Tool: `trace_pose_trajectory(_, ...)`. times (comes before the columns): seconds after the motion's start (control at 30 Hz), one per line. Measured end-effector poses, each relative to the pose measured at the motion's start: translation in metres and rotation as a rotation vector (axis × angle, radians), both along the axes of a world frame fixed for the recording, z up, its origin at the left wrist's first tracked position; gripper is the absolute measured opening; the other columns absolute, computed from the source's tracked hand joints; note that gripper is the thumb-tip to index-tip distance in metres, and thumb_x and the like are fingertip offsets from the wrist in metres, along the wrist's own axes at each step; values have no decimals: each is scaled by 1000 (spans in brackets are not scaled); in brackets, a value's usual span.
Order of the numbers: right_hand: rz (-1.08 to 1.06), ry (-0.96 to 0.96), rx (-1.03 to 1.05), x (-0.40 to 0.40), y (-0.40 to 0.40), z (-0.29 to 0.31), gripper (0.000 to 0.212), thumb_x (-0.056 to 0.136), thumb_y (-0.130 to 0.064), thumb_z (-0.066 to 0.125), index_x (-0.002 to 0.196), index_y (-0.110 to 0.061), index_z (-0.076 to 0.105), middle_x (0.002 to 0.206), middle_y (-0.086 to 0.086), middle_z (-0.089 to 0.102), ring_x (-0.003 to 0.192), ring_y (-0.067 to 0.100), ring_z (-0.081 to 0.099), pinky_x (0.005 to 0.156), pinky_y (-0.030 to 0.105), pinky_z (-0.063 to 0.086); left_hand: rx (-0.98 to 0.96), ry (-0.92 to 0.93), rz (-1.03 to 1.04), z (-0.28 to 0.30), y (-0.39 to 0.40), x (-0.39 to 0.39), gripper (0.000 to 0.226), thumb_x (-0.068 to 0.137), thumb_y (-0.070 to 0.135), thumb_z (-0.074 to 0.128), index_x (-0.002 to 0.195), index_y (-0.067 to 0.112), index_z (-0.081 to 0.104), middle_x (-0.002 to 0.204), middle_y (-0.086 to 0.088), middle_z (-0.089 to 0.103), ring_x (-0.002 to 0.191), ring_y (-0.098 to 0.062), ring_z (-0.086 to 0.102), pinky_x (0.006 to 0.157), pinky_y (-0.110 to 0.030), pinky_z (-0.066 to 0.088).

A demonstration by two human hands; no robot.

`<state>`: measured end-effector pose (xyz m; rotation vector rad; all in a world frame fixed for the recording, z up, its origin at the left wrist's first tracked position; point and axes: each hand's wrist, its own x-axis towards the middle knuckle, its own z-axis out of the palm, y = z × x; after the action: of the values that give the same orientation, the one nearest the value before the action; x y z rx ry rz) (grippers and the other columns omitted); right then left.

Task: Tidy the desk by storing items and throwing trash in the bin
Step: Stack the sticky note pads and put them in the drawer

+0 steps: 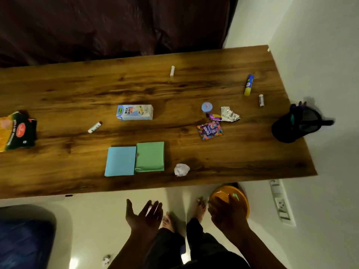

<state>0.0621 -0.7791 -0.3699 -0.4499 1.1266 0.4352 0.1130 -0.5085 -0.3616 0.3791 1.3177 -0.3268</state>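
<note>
Both hands hang below the near edge of the desk, over a pale floor. The left hand point(144, 215) is palm-up with fingers spread and straight, holding nothing. The right hand point(226, 212) is relaxed, fingers loosely extended, and sits in front of an orange bin point(240, 199) standing on the floor just under the desk's near right corner; whether it touches the bin cannot be told. The wooden desk point(58, 171) carries the remaining items. Nearest the edge lies a crumpled white paper ball point(181, 169), with a blue paper pad point(120, 161) and a green paper pad point(150, 156) side by side and touching to its left. Further in, a Gems candy packet point(209, 130) lies near a purple wrapper point(214, 116) and a crumpled foil wrapper point(229, 113), beside a small round blue-lidded container point(206, 107). A milkshake carton point(134, 112) lies on its side mid-desk, a small white tube point(94, 127) to its left, and a yellow-and-green snack packet point(16, 131) at the far left. At the right edge stands a black mesh pen holder point(299, 123). Beyond are a second white tube point(261, 100), a blue-and-yellow glue stick point(248, 85) and a third white tube point(172, 71).
</note>
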Motion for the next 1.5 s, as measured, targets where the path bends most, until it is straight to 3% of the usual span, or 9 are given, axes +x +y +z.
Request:
trace_pose_trajectory(0.13, -216, 31, 58, 20, 14, -34, 93, 72, -68, 63, 144, -10, 49, 135, 30, 60, 107, 41, 59, 81, 41, 48, -13, -38, 120, -37, -9, 23, 109, 75, 82, 61, 150, 4, 44, 154, -26, 43, 144, -43, 41, 121, -51, 32)
trace_pose_trajectory(0.27, -422, 56, 21, 43, 25, -47, 90, 82, -81, 51, 137, -9, 53, 131, 26, 64, 75, 24, 57, 68, 29, 43, -48, -113, 207, -62, -11, 36, 112, 73, 87, 55, 149, 6, 45, 153, -24, 44, 147, -42, 37, 123, -54, 26)
trace_pose_trajectory(0.5, -528, -70, -34, 63, 17, -52, 74, 84, -85, 42, 98, -14, 60, 66, 9, 68, 71, 22, 55, 60, 25, 42, -73, -245, 178, -92, 1, 47, 92, 72, 84, 61, 120, 5, 59, 116, -16, 67, 116, -35, 64, 107, -49, 46)
trace_pose_trajectory(0.6, -454, -102, -56, 59, 20, -63, 83, 79, -93, 35, 98, -15, 59, 75, 10, 63, 62, 19, 48, 51, 18, 40, -138, -326, 185, -94, 6, 44, 83, 68, 85, 64, 98, 8, 62, 102, -13, 69, 110, -32, 65, 106, -47, 49)
trace_pose_trajectory(0.77, -417, -127, -34, 56, 17, -64, 87, 77, -95, 32, 100, -15, 58, 86, 12, 61, 66, 20, 51, 53, 18, 38, -117, -357, 102, -94, 8, 43, 85, 66, 90, 61, 104, 14, 63, 104, -10, 73, 107, -30, 69, 107, -47, 49)
trace_pose_trajectory(1.0, -510, -153, -29, 57, 18, -60, 87, 78, -92, 40, 114, -14, 60, 86, 17, 75, 83, 27, 64, 60, 22, 55, -53, -329, 128, -101, 5, 48, 86, 66, 93, 57, 104, 15, 62, 109, -11, 74, 110, -30, 70, 96, -46, 55)
trace_pose_trajectory(1.2, -448, -153, -50, 41, 20, -74, 96, 71, -97, 39, 120, -16, 53, 85, 15, 68, 63, 21, 56, 50, 18, 43, 15, -331, 83, -106, 8, 35, 98, 67, 96, 52, 118, 13, 59, 121, -16, 71, 115, -34, 68, 95, -48, 55)
trace_pose_trajectory(1.37, -443, -161, -55, 4, 23, -79, 115, 33, -85, 74, 121, -15, 54, 84, 11, 61, 65, 22, 50, 56, 20, 45, 97, -319, -18, -104, 11, -6, 122, 68, 101, 37, 148, 9, 47, 143, -20, 60, 135, -40, 54, 118, -57, 36)
trace_pose_trajectory(1.5, -376, -196, -127, -24, 29, -77, 83, 51, -78, 76, 106, -19, 60, 83, 9, 61, 67, 25, 52, 58, 24, 43, 203, -296, -72, -100, 13, -38, 108, 76, 98, 27, 148, 21, 52, 141, -12, 64, 134, -35, 55, 119, -57, 34)
